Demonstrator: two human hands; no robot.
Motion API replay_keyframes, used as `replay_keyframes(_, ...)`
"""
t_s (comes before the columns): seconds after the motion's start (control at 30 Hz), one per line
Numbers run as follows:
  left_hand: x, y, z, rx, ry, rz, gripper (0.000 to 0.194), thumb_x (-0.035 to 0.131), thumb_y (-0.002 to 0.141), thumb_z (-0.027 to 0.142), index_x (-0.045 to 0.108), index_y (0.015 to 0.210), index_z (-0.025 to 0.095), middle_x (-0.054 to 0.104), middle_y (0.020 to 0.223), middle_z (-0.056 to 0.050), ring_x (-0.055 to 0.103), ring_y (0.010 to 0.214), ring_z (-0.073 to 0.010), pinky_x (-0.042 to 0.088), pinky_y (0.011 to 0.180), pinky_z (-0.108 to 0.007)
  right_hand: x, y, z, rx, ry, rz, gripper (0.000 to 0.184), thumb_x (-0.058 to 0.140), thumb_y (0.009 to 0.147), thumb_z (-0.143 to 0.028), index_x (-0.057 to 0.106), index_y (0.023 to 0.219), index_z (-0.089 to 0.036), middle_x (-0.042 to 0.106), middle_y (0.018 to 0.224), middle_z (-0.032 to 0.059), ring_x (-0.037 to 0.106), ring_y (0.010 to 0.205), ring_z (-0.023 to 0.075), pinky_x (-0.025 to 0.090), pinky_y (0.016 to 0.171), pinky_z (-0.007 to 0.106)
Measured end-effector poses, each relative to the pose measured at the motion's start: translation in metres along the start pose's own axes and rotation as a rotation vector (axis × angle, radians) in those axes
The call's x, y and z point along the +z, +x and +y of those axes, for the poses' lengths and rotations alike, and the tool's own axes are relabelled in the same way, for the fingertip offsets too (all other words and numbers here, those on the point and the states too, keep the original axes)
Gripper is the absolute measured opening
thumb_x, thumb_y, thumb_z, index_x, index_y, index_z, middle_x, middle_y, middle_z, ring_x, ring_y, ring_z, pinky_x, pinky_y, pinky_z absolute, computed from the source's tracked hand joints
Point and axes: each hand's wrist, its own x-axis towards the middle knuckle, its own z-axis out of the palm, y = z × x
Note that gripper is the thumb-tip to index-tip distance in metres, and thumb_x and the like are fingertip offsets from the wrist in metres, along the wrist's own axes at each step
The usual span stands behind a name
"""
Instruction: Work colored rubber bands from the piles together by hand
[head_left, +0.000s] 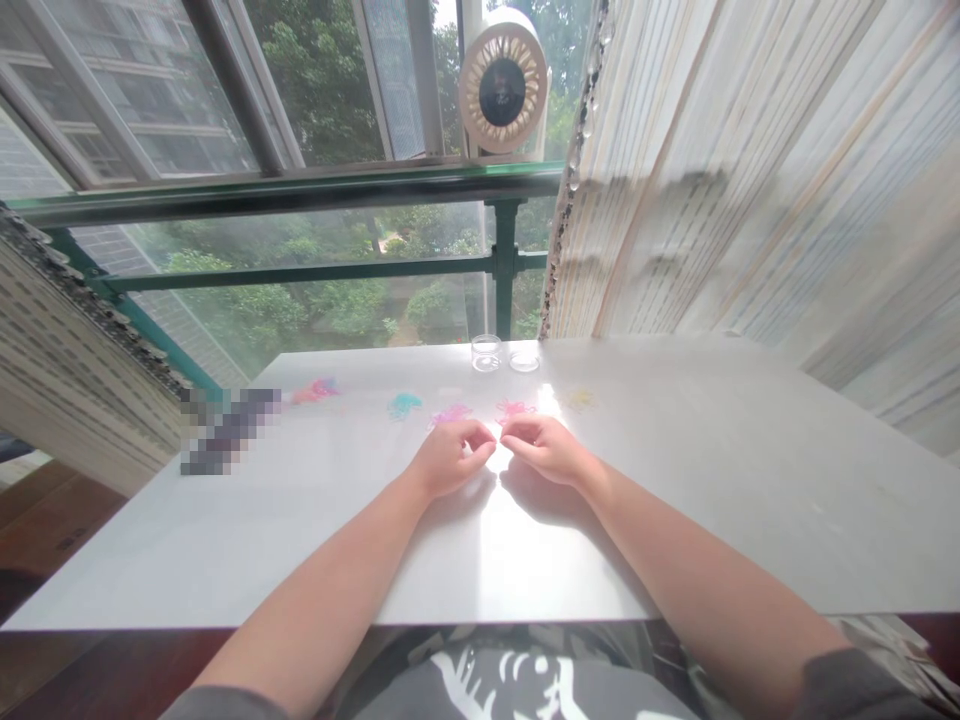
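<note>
My left hand (454, 455) and my right hand (546, 447) meet over the middle of the white table (315, 540), thumb and fingertips pinched on each. The fingertips almost touch. Anything between them is too small and washed out by glare to make out. Just beyond my left hand lies a pile of thin purple-pink strands or loops (451, 413). Behind my right hand sits a pink pile (515, 408) of the same sort. A teal pile (405, 404) is farther left, and a pale yellow one (581, 399) lies to the right.
Two clear round containers or a container and lid, one here (486, 355) and a flatter one (524, 361), stand at the back edge. A pink and purple pile (325, 387) lies far left, beside a pixelated patch. Past the table are a green railing (337, 270), white fan (502, 90) and curtain (712, 200).
</note>
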Motion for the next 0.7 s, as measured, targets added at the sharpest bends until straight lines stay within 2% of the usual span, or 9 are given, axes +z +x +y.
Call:
replay_keyframes(0.27,-0.0011,0.0015,-0.0003,0.011,0.0,0.03,0.014,0.05,0.077,0.024,0.062,0.074,0.018,0.067,0.071,0.0,0.056,0.064,-0.0118,0.042,0.062,-0.025,-0.0013,0.0003,-0.0016,-0.006,-0.028,0.02,0.016,0.048,0.08,-0.023,0.063,0.075,-0.017,0.059,0.067,0.0002,0.049,0.06,0.0119,0.039,0.058,0.024)
replay_keyframes(0.43,-0.0011,0.0015,-0.0007,0.024,0.003,0.031,0.013,0.05,0.077,0.023,0.062,0.073,0.018,0.065,0.071,0.0,0.055,0.064,-0.0115,0.041,0.062,-0.024,-0.0017,0.0008,0.0015,-0.011,-0.01,0.051,0.013,0.049,0.08,-0.023,0.06,0.078,-0.017,0.054,0.062,-0.0015,0.048,0.058,0.0114,0.039,0.057,0.024)
replay_keyframes(0.57,0.0004,0.0013,-0.0014,0.025,0.002,0.027,0.014,0.05,0.077,0.022,0.062,0.073,0.018,0.064,0.068,0.0,0.054,0.063,-0.0113,0.041,0.061,-0.024,-0.0011,-0.0001,0.0011,-0.025,0.053,-0.027,0.015,0.056,0.075,-0.025,0.058,0.088,-0.018,0.048,0.057,-0.0041,0.043,0.053,0.01,0.037,0.052,0.022)
replay_keyframes(0.7,0.0015,0.0013,-0.0019,0.019,0.0,0.011,0.014,0.05,0.076,0.023,0.062,0.072,0.017,0.064,0.067,-0.001,0.055,0.062,-0.0115,0.041,0.06,-0.024,0.0007,0.0,0.0004,-0.032,0.041,-0.057,0.012,0.057,0.074,-0.025,0.058,0.083,-0.018,0.047,0.057,-0.0045,0.041,0.051,0.0091,0.036,0.05,0.022)
